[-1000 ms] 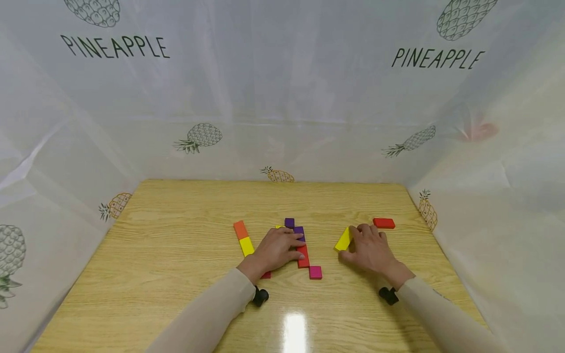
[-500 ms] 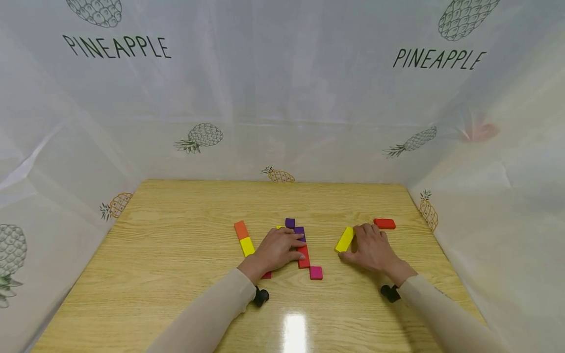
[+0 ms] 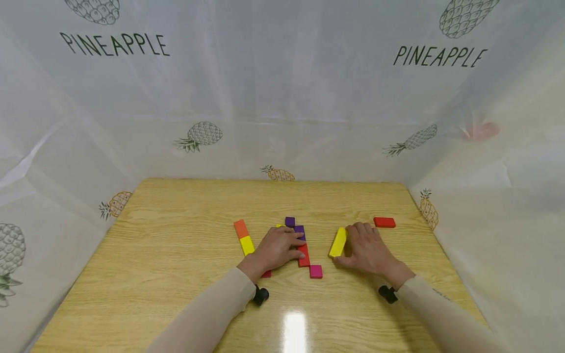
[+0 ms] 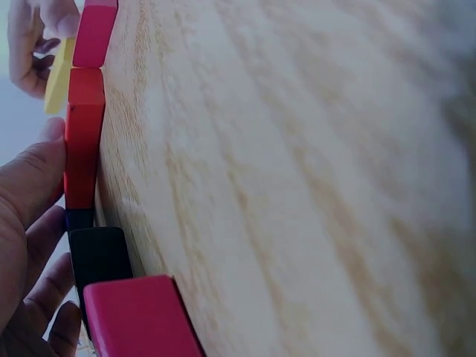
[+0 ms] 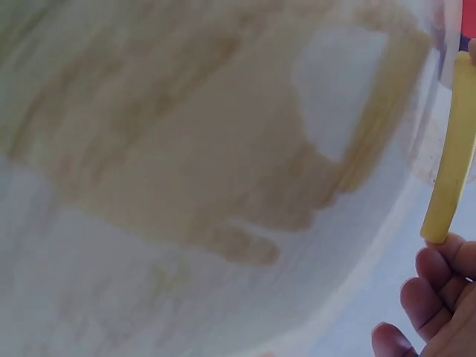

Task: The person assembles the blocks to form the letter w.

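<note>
My right hand (image 3: 368, 249) pinches a yellow block (image 3: 338, 242) between thumb and fingers at its two ends. In the right wrist view, the yellow block (image 5: 451, 156) runs up from a fingertip. My left hand (image 3: 277, 247) rests over several blocks in the middle, fingertips touching a purple block (image 3: 299, 232) and a red block (image 3: 303, 257). Up close, its thumb lies against the red block (image 4: 85, 149), and the fingers hang loosely beside a black block (image 4: 103, 253). A pink block (image 3: 315, 271) lies at the red block's near corner. The palm hides some blocks.
Orange (image 3: 241, 229) and yellow blocks (image 3: 246, 246) form a strip left of the left hand. Another purple block (image 3: 290, 222) sits beyond the fingers. One red block (image 3: 384, 222) lies alone at the back right. A pineapple-print sheet (image 3: 282, 98) surrounds the wooden table (image 3: 185, 215).
My right hand has shifted slightly to the left and nearer with the yellow block, which has tipped to show its broad face. The left hand has stayed in place.
</note>
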A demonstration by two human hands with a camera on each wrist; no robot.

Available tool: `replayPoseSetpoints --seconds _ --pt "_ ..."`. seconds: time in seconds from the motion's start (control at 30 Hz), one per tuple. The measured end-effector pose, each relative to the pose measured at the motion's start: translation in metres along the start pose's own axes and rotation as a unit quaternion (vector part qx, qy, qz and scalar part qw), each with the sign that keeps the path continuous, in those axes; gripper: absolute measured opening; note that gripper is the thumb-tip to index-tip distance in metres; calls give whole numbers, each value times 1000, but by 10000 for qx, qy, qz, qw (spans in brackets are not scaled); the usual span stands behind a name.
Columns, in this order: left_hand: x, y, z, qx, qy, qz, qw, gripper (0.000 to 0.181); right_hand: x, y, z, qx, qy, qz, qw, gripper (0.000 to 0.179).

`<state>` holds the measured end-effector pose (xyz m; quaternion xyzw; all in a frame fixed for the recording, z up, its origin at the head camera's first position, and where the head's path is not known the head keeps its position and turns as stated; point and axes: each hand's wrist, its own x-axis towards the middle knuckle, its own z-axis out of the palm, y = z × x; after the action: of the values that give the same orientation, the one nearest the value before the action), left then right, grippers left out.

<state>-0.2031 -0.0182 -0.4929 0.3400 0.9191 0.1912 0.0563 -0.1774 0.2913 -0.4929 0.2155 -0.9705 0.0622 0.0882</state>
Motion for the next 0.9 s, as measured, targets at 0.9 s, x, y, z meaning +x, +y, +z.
replayPoseSetpoints --seconds 0.9 --pt "0 1 0 6 74 62 10000 45 -3 -22 4 -26 -562 -295 9980 88"
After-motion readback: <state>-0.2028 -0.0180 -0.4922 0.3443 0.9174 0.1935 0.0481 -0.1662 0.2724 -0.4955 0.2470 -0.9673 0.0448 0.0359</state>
